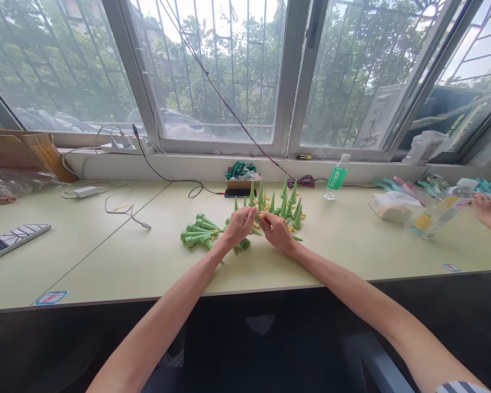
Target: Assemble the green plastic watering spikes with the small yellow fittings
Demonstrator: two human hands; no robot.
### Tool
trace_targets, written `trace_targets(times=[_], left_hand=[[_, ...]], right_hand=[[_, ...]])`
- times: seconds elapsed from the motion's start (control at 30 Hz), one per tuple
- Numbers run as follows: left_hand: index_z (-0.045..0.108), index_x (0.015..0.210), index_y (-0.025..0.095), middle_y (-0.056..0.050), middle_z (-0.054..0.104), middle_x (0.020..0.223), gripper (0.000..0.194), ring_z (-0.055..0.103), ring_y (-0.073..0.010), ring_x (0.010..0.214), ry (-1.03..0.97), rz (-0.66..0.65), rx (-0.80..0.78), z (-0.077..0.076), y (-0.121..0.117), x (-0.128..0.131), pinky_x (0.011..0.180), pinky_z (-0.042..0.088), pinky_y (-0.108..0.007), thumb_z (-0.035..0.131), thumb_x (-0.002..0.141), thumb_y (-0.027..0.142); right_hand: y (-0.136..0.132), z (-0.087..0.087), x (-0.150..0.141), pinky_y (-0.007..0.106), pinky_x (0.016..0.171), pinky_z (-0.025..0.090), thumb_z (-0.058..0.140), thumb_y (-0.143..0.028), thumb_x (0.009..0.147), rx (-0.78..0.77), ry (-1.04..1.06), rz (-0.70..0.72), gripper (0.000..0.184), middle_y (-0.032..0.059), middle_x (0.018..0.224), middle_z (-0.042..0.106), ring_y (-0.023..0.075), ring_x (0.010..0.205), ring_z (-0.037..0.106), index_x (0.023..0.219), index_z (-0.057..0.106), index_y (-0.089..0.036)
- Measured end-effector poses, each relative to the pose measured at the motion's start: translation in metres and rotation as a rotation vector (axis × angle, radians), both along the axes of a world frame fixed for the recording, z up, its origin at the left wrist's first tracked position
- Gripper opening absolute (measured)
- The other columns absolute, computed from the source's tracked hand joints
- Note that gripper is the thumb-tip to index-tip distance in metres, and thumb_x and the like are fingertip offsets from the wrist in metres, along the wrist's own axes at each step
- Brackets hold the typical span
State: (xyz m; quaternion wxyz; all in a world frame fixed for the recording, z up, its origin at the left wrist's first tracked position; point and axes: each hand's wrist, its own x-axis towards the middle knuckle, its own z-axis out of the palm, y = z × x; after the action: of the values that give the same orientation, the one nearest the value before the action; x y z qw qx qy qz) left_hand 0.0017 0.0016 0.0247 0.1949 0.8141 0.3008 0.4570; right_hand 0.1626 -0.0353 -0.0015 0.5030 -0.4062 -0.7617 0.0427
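My left hand (240,225) and my right hand (276,230) meet over the table, both with closed fingers. Between them is a green plastic spike, mostly hidden; my left fingers wrap round it. A small yellow piece (262,215) shows at the fingertips of my right hand, pinched there. To the left lies a pile of green plastic spikes (196,232) with wide round ends. Just beyond my hands, several green spikes (297,213) with yellow pieces at their bases stand points up. A loose green round part (244,244) rests below my left hand.
A dark phone (237,192) lies before a small box (244,183). A bottle with a green label (336,178) and a tissue pack (390,206) stand right. Another person's hand (486,205) is by a large bottle (445,210) at far right. Cables (126,204) lie left.
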Motion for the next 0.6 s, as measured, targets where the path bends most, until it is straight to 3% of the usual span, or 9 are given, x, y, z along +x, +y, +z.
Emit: trace_targets(times=[0.2,0.6], left_hand=[[0.043,0.063,0.018,0.0,0.045,0.061,0.047,0.04,-0.0113,0.055,0.007,0.022,0.047,-0.0015,0.002,0.0005,0.053,0.037,-0.024,0.037,0.097,0.049],[0.043,0.063,0.018,0.0,0.045,0.062,0.045,0.039,-0.0122,0.057,0.025,0.041,0.097,-0.0029,0.0034,0.0006,0.053,0.034,-0.025,0.037,0.098,0.046]], right_hand=[[-0.0017,0.0009,-0.0001,0.023,0.06,0.041,0.042,-0.038,0.099,-0.024,0.015,-0.016,0.03,-0.0014,0.067,0.057,0.0122,0.055,0.047,0.116,0.056,-0.017],[-0.0006,0.0011,-0.0008,0.024,0.059,0.042,0.044,-0.04,0.098,-0.03,0.016,-0.016,0.032,0.0002,0.069,0.061,0.0123,0.055,0.049,0.114,0.059,-0.017]])
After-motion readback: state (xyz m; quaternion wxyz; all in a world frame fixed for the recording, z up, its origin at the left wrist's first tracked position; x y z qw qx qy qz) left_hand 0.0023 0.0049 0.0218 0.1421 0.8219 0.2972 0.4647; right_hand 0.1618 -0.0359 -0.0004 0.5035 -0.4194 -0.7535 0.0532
